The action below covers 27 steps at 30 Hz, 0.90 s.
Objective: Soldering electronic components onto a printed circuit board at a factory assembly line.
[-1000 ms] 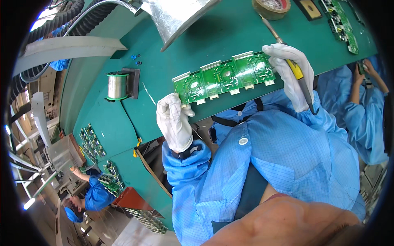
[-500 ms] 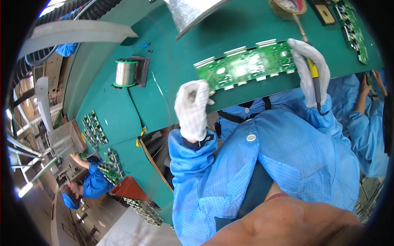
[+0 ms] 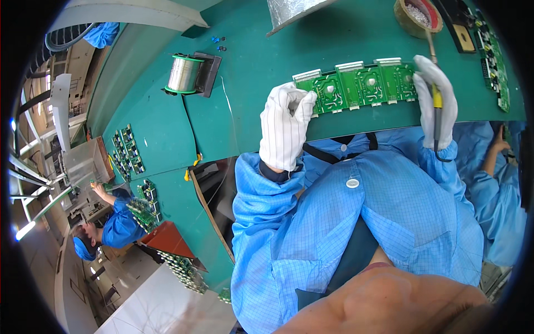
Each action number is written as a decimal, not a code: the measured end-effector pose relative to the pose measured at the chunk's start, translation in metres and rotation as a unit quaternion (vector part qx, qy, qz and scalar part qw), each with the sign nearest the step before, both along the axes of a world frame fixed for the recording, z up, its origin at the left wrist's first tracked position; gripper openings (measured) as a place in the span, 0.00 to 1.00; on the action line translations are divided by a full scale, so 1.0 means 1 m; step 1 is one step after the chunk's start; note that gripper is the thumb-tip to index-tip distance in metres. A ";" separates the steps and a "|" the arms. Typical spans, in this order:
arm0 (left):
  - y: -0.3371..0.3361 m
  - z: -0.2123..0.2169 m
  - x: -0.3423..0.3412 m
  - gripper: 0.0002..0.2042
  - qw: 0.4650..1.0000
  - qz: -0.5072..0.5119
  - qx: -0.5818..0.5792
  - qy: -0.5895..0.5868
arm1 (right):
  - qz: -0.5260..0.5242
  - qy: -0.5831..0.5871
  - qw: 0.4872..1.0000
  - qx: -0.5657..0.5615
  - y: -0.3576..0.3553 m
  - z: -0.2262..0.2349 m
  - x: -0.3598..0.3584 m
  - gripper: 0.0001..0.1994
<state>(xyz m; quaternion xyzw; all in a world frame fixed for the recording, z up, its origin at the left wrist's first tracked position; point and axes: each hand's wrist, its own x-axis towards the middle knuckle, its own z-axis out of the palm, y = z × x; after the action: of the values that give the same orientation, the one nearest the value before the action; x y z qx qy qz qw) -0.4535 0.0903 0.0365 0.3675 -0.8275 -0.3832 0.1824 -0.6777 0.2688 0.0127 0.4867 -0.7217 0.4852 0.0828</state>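
Note:
A long green circuit board [image 3: 367,83], a row of joined panels with white connectors along its edges, lies at the near side of the green bench. My left hand [image 3: 283,127], in a white striped glove, pinches its left end between thumb and fingers. At the other end my gloved right hand [image 3: 427,111] holds a soldering iron [image 3: 437,99] with a yellow and black handle. Its tip points away from me, toward a round tub [image 3: 401,19] of pale granules. Fingers of the right hand also touch or overlap the board's right end; I cannot tell which.
A solder wire spool [image 3: 184,75] on a dark stand is at left, near small blue parts [image 3: 217,41]. A silver duct [image 3: 289,12] hangs at the back. Right are a sponge holder [image 3: 461,34] and another board [image 3: 494,64]. Co-workers [image 3: 119,222] sit on both sides.
My left hand has moved to the board's left end and closed on it. The board is turned so its panel face looks different. The view has shifted slightly.

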 end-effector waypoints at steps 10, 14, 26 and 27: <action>0.005 -0.005 0.002 0.10 0.954 -0.094 -0.223 0.179 | -0.053 -0.104 0.982 -0.150 0.027 -0.012 0.009 0.19; 0.002 -0.006 0.006 0.11 0.952 -0.101 -0.242 0.154 | -0.034 -0.070 0.982 -0.172 0.029 -0.011 0.011 0.17; 0.006 -0.005 0.008 0.10 0.955 -0.088 -0.242 0.146 | -0.034 -0.073 0.985 -0.154 0.027 -0.011 0.013 0.18; 0.006 -0.005 0.009 0.10 0.955 -0.088 -0.242 0.146 | -0.034 -0.073 0.985 -0.154 0.026 -0.011 0.012 0.18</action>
<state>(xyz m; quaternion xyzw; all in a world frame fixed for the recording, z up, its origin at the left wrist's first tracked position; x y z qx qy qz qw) -0.4450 0.0963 0.0313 0.1779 -0.8888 -0.2356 0.3505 -0.6652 0.2950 0.0016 0.4065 -0.6583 0.6220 0.1204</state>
